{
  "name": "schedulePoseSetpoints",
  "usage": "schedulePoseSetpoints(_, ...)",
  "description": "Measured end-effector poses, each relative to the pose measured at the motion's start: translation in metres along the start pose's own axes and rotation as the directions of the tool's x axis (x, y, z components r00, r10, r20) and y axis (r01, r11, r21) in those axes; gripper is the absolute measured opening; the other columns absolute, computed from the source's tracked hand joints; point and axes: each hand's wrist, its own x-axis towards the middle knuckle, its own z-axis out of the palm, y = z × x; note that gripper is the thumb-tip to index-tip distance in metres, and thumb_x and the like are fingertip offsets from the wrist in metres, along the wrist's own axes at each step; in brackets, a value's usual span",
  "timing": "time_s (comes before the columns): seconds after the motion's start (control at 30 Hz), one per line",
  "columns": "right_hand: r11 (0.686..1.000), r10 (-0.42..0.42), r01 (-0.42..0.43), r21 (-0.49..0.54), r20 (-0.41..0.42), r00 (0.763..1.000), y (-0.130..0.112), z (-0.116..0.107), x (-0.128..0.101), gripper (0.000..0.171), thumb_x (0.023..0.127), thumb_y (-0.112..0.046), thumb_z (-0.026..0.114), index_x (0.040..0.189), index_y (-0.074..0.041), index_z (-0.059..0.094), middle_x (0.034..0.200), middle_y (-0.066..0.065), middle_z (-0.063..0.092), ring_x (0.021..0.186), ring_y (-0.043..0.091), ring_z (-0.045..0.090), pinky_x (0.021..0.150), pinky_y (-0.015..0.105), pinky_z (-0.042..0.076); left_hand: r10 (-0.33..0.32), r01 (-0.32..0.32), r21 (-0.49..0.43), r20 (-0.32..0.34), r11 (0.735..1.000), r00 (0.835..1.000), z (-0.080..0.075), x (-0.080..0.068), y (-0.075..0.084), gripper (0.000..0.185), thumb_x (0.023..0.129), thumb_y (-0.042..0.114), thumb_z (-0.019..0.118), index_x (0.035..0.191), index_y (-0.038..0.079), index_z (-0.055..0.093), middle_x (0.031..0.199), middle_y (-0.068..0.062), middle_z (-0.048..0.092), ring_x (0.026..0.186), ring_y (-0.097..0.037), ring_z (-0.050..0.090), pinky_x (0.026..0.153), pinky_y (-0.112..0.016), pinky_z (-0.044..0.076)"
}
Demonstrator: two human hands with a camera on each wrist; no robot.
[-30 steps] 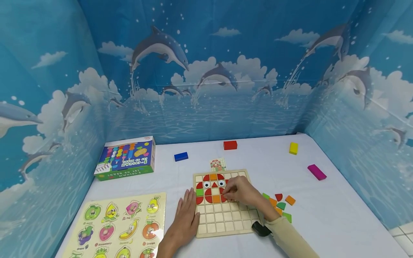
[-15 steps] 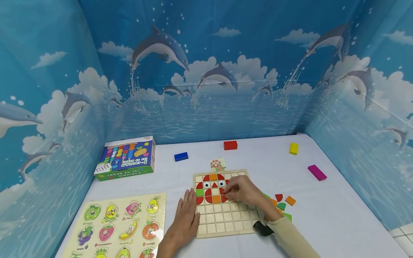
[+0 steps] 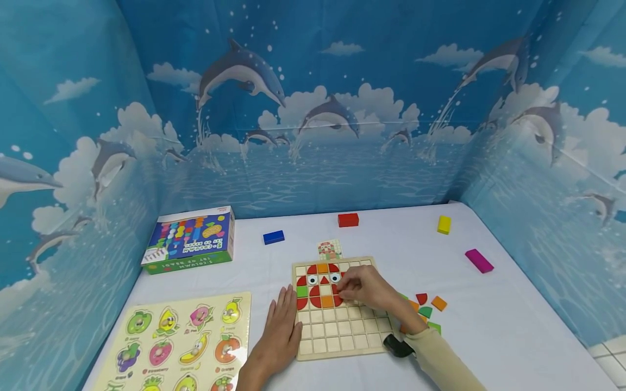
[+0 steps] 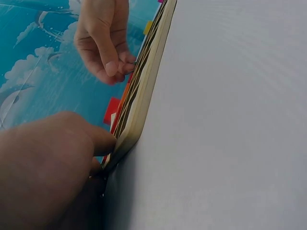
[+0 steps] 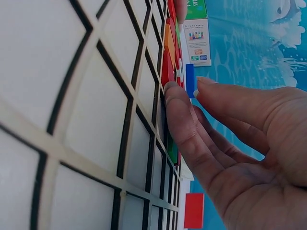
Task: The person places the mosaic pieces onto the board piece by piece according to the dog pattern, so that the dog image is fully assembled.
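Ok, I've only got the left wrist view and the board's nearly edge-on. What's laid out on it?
Observer: Head view shows two eye tiles among red, orange and green coloured tiles on the grid board.
Operator: Right hand pinching a tile?
Observer: None visible. In the right wrist view the two foremost fingertips stand apart, with the blue block showing through the gap.
Operator: Anything lying past the board's right side?
Observer: Loose tiles in red, orange and green, on the white cloth.
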Motion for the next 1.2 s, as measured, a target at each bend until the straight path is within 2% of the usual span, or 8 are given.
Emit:
schedulePoseSetpoints(0.23,0.998,0.015,-0.014,0.057,-0.003,1.0,0.0,-0.002,-0.001,0.004,0.095,0.0,0.081,0.099,0.001,0.081,0.085,0.002,0.075,0.069,0.022,0.073,0.063,0.025,0.061,0.02,-0.02,-0.016,-0.022,1.0,1.0,0.001,0.0,0.0,0.07,0.112,0.017,0.053,0.169,-0.005,0.02,0.18,-0.019,0.013,0.167,-0.038,0.004,0.133,-0.063,0.006)
schedulePoseSetpoints(0.37,0.998,0.01,-0.01,0.06,0.002,1.0,0.0,-0.006,-0.003,0.004,0.097,-0.003,0.079,0.1,0.0,0.081,0.09,0.003,0.075,0.072,0.021,0.073,0.066,0.025,0.062,0.035,-0.037,-0.042,-0.041,0.998,0.999,0.003,-0.001,-0.002,0.069,0.112,0.017,0.053,0.169,-0.006,0.021,0.179,-0.022,0.014,0.167,-0.041,0.005,0.133,-0.063,0.004)
schedulePoseSetpoints(0.57,1.0,-0.01,0.01,0.025,-0.011,1.0,0.005,-0.026,-0.012,0.007,0.098,-0.006,0.078,0.104,-0.002,0.081,0.1,0.003,0.077,0.082,0.016,0.071,0.074,0.026,0.062,0.028,-0.029,-0.03,-0.023,0.999,0.999,0.002,0.0,-0.003,0.07,0.112,0.018,0.052,0.17,-0.004,0.019,0.18,-0.019,0.012,0.167,-0.038,0.003,0.132,-0.064,0.005)
schedulePoseSetpoints(0.77,0.997,0.062,-0.065,-0.041,-0.068,0.996,0.017,-0.059,-0.026,0.011,0.097,-0.009,0.081,0.107,-0.005,0.082,0.098,-0.004,0.075,0.087,0.013,0.065,0.075,0.026,0.061,0.016,-0.016,0.0,-0.002,1.0,1.0,0.0,0.0,0.0,0.071,0.112,0.018,0.052,0.17,-0.004,0.018,0.181,-0.017,0.011,0.168,-0.036,0.002,0.133,-0.063,0.006)
schedulePoseSetpoints(1.0,0.991,0.13,-0.134,-0.018,-0.133,0.982,0.035,-0.089,-0.047,0.016,0.097,-0.009,0.081,0.111,-0.002,0.081,0.099,0.0,0.076,0.089,0.014,0.066,0.077,0.024,0.062,-0.001,0.001,0.005,0.01,1.0,1.0,0.0,0.0,0.001,0.071,0.113,0.018,0.051,0.17,-0.003,0.017,0.181,-0.016,0.01,0.168,-0.035,0.001,0.133,-0.062,0.005)
schedulePoseSetpoints(1.1,0.987,0.153,-0.159,-0.032,-0.136,0.979,0.043,-0.098,-0.059,0.018,0.096,-0.01,0.082,0.112,-0.002,0.08,0.098,0.0,0.075,0.087,0.014,0.065,0.076,0.025,0.062,0.0,0.0,0.006,0.01,1.0,1.0,-0.001,0.0,0.002,0.07,0.113,0.017,0.051,0.17,-0.004,0.017,0.181,-0.016,0.01,0.168,-0.035,0.001,0.133,-0.062,0.005)
schedulePoseSetpoints(1.2,0.976,0.201,-0.209,-0.069,-0.104,0.974,0.052,-0.106,-0.07,0.023,0.093,-0.011,0.086,0.113,-0.002,0.08,0.096,0.0,0.073,0.087,0.015,0.063,0.076,0.024,0.06,0.001,-0.001,0.003,0.01,1.0,1.0,-0.001,-0.001,0.001,0.07,0.113,0.017,0.051,0.17,-0.004,0.017,0.181,-0.016,0.01,0.168,-0.036,0.001,0.133,-0.063,0.005)
